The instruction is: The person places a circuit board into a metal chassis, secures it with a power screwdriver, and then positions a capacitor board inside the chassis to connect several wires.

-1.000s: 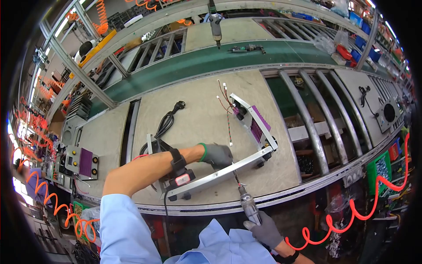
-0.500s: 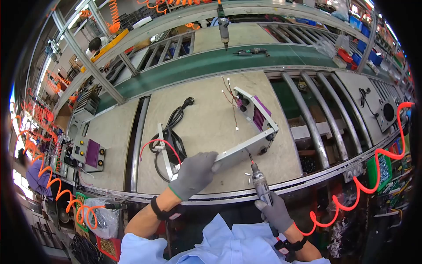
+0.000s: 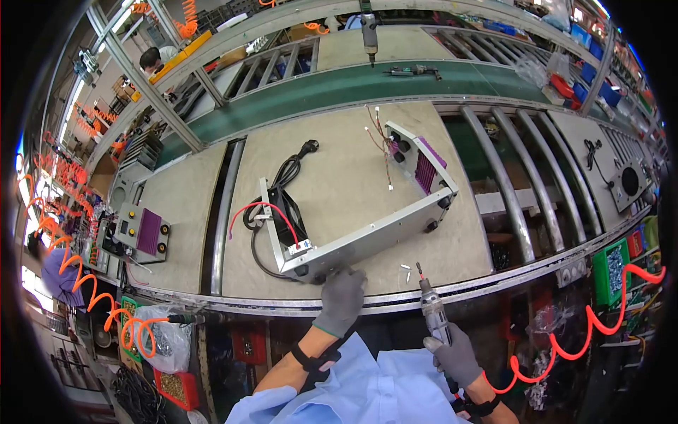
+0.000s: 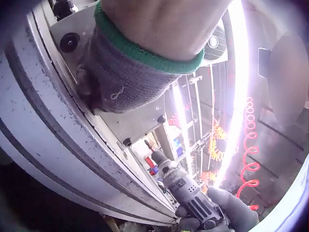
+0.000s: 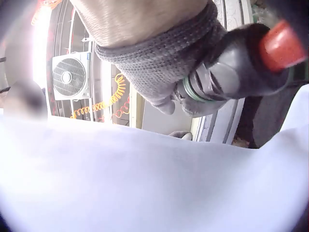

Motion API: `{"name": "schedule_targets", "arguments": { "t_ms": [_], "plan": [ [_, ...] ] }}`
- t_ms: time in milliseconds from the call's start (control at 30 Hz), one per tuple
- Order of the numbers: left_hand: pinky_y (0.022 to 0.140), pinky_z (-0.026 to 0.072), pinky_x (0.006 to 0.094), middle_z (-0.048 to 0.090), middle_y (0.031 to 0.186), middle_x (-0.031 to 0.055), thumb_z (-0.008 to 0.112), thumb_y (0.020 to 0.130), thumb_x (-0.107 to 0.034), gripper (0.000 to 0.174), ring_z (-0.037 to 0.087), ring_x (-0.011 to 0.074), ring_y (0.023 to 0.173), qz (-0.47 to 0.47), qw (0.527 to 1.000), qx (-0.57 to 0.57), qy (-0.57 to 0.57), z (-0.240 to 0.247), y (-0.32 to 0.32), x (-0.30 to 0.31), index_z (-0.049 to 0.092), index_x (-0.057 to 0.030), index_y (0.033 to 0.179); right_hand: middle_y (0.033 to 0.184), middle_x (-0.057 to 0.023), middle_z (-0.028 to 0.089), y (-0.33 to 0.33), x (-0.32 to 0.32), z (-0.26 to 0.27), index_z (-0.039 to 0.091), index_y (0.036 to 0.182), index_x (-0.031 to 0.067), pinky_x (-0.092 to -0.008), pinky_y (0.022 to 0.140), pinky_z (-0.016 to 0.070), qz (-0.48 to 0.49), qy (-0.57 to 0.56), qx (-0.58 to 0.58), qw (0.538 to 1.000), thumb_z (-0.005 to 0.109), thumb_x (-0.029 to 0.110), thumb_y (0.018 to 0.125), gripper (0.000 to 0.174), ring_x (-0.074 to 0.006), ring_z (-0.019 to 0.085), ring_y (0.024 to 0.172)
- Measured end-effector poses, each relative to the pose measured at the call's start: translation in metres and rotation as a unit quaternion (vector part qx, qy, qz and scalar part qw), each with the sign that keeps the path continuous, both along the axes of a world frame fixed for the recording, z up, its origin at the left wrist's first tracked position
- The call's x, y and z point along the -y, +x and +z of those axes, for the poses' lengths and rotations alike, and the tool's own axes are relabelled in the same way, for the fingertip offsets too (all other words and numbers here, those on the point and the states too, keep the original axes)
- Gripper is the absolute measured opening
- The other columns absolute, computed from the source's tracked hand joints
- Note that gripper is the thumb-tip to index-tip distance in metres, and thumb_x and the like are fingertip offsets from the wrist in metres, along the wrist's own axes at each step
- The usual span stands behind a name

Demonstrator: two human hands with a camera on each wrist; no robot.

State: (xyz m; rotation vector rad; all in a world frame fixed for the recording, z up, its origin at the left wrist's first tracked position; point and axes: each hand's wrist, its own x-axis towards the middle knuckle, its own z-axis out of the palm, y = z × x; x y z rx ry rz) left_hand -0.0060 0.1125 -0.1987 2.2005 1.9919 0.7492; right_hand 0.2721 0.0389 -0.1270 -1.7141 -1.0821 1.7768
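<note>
A grey metal chassis (image 3: 367, 230) of a machine stands on the work board, its long panel along the near side. At its right end is a purple finned panel (image 3: 428, 169) with loose wires (image 3: 387, 159). The left end panel (image 3: 270, 226) carries a red wire and a black cord. My gloved left hand (image 3: 340, 300) is at the long panel's lower edge, fingertips by a black foot; I cannot tell whether they grip it. In front of the board my gloved right hand (image 3: 455, 355) grips a pneumatic screwdriver (image 3: 434, 311), its bit pointing up toward the board.
Small pale parts (image 3: 406, 273) lie near the board's front edge. Steel rollers (image 3: 498, 191) run to the right of the board. A red coiled hose (image 3: 600, 318) arcs past the right hand. Another screwdriver (image 3: 369, 35) hangs over the green belt (image 3: 311, 99).
My left hand moved from reaching across, to gripping the chassis, to its lower edge. The screwdriver drew back from the panel. The chassis now shows more of its long side.
</note>
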Motion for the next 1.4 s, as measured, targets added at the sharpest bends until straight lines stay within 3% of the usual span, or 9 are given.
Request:
{"name": "schedule_targets", "arguments": {
  "t_ms": [133,233,300,433,833,1067,1167,1367,1400],
  "plan": [
    [0.071,0.0538,0.0441,0.065,0.086,0.0154,0.068,0.085,-0.012,0.013,0.065,0.0355,0.079,-0.017,1.0,-0.008,0.021,0.002,0.003,-0.006,0.072,-0.0075,0.098,0.075,-0.0036,0.057,-0.002,0.006,-0.007,0.057,0.11,0.0013,-0.0275,0.046,0.045,0.026,0.025,-0.009,0.999,0.075,0.025,0.086,0.039,-0.0091,0.054,0.054],
    [0.066,0.0541,0.039,0.066,0.082,0.0129,0.068,0.087,-0.011,0.015,0.066,0.0267,0.071,-0.024,0.995,0.026,0.089,0.013,0.009,-0.007,0.072,-0.0052,0.1,0.077,-0.0035,0.057,-0.004,0.012,-0.019,0.057,0.114,0.0015,-0.0272,0.047,0.0446,0.04,0.079,-0.007,0.996,0.075,0.025,0.086,0.041,-0.0083,0.054,0.055],
    [0.062,0.053,0.0331,0.067,0.082,0.0089,0.068,0.09,-0.011,0.015,0.064,0.0186,0.066,-0.008,0.976,0.216,-0.012,0.025,0.015,-0.006,0.071,-0.0028,0.102,0.078,-0.0041,0.058,-0.003,0.017,-0.022,0.058,0.116,0.0017,-0.028,0.05,0.0454,0.052,0.098,0.013,0.994,0.076,0.026,0.085,0.043,-0.0087,0.054,0.057],
    [0.06,0.0502,0.0224,0.068,0.086,0.004,0.068,0.094,-0.016,0.016,0.06,0.0087,0.067,0.041,0.792,0.552,-0.258,0.057,0.026,-0.005,0.07,-0.0009,0.1,0.09,-0.0128,0.067,-0.006,0.023,-0.003,0.061,0.118,0.0012,-0.036,0.071,0.0519,0.11,0.094,0.087,0.986,0.081,0.035,0.08,0.055,-0.0204,0.065,0.077],
    [0.054,0.0423,0.0184,0.064,0.076,-0.0002,0.065,0.099,-0.028,0.025,0.054,0.0042,0.059,0.0,0.68,0.616,-0.398,0.032,0.021,-0.013,0.069,-0.0034,0.095,0.094,-0.0155,0.071,0.006,0.024,0.007,0.063,0.118,0.0022,-0.0386,0.077,0.0536,0.131,0.079,0.082,0.985,0.084,0.037,0.077,0.057,-0.0254,0.069,0.084],
    [0.056,0.0455,0.019,0.067,0.08,0.0039,0.069,0.096,-0.024,0.027,0.057,0.006,0.061,-0.06,0.68,0.567,-0.46,0.043,0.019,-0.027,0.068,0.0024,0.104,0.094,-0.0135,0.07,0.025,0.024,-0.004,0.063,0.117,0.0022,-0.0368,0.074,0.0535,0.119,-0.019,-0.029,0.992,0.082,0.037,0.078,0.056,-0.0232,0.068,0.081],
    [0.057,0.0464,0.0189,0.067,0.081,0.0046,0.068,0.096,-0.021,0.027,0.056,0.0063,0.061,-0.071,0.684,0.553,-0.47,0.046,0.021,-0.029,0.068,0.004,0.106,0.089,-0.0081,0.067,0.026,0.03,-0.012,0.063,0.116,0.0021,-0.0331,0.069,0.0524,0.124,0.06,0.027,0.99,0.082,0.037,0.078,0.055,-0.0162,0.064,0.076],
    [0.057,0.0476,0.0196,0.068,0.081,0.0047,0.067,0.096,-0.02,0.025,0.058,0.0065,0.062,-0.076,0.672,0.575,-0.461,0.045,0.026,-0.028,0.069,0.0041,0.104,0.087,-0.0072,0.066,0.029,0.017,0.01,0.064,0.11,0.0002,-0.0319,0.071,0.0511,0.09,-0.131,-0.095,0.983,0.081,0.03,0.077,0.048,-0.0145,0.06,0.077],
    [0.057,0.0478,0.0202,0.068,0.08,0.0043,0.067,0.097,-0.02,0.025,0.058,0.0064,0.062,-0.06,0.681,0.565,-0.461,0.044,0.029,-0.029,0.069,0.0038,0.102,0.087,-0.0098,0.067,0.027,0.021,0.005,0.064,0.111,0.0012,-0.0349,0.071,0.0519,0.093,-0.06,-0.035,0.993,0.082,0.032,0.077,0.049,-0.019,0.062,0.076]
  ]
}}
